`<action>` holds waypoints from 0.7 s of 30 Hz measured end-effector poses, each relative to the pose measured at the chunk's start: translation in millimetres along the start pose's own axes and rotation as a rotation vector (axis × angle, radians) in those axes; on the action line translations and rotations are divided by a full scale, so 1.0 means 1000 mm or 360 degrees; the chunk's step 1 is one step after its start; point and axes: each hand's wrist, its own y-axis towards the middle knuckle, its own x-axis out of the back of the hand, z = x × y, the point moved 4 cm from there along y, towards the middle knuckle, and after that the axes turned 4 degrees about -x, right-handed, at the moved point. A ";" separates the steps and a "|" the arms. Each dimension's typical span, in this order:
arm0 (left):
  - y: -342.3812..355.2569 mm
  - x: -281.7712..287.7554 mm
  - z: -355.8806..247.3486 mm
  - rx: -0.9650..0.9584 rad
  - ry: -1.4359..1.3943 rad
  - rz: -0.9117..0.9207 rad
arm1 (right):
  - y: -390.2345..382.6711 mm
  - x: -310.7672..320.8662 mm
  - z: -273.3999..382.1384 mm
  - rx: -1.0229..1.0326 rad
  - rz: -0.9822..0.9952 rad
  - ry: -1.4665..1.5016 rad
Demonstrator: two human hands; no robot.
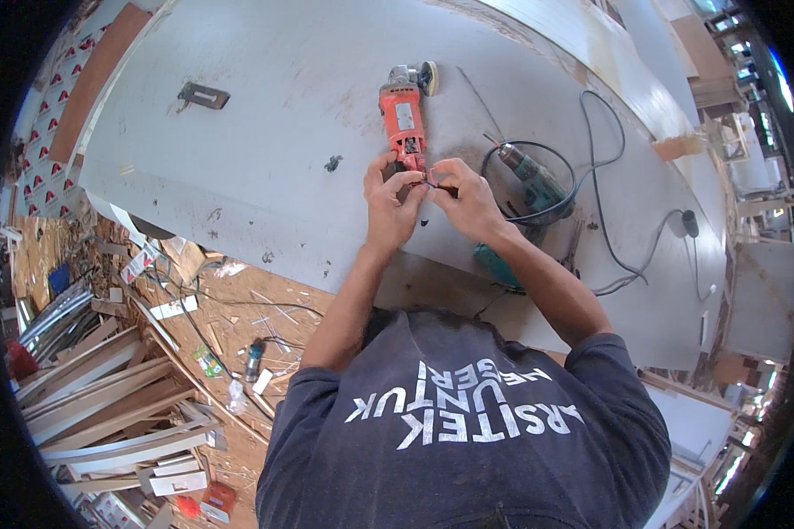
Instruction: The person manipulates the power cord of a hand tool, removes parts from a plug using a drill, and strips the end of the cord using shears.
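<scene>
A red angle grinder (403, 115) lies on the grey tabletop, its metal head and round disc pointing away from me. Its near end looks opened up, with inner parts showing. Right at that end, my left hand (391, 210) is closed in a pinch, its fingers against the grinder's tail. From the other side my right hand (469, 201) pinches too, fingertips close to the left ones. Between them runs a thin dark wire (430, 183), partly hidden by the fingers.
Right of my hands lies a green and black cordless drill (534, 181) inside a loop of black cable (582, 167). A dark slotted metal plate (205, 95) is at the table's far left. Wood strips (106, 397) pile up on the littered floor at left, near another power tool (254, 360).
</scene>
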 end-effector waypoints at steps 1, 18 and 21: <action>0.000 0.001 -0.001 -0.0040 0.0015 -0.0002 | 0.000 0.002 0.003 0.0006 -0.0011 -0.0017; 0.006 -0.002 -0.014 -0.0129 0.0201 0.0086 | 0.000 0.020 0.014 0.0350 -0.0229 -0.0385; 0.009 0.000 -0.020 -0.0195 0.0242 0.0128 | -0.004 0.019 0.017 0.0524 -0.0323 -0.0452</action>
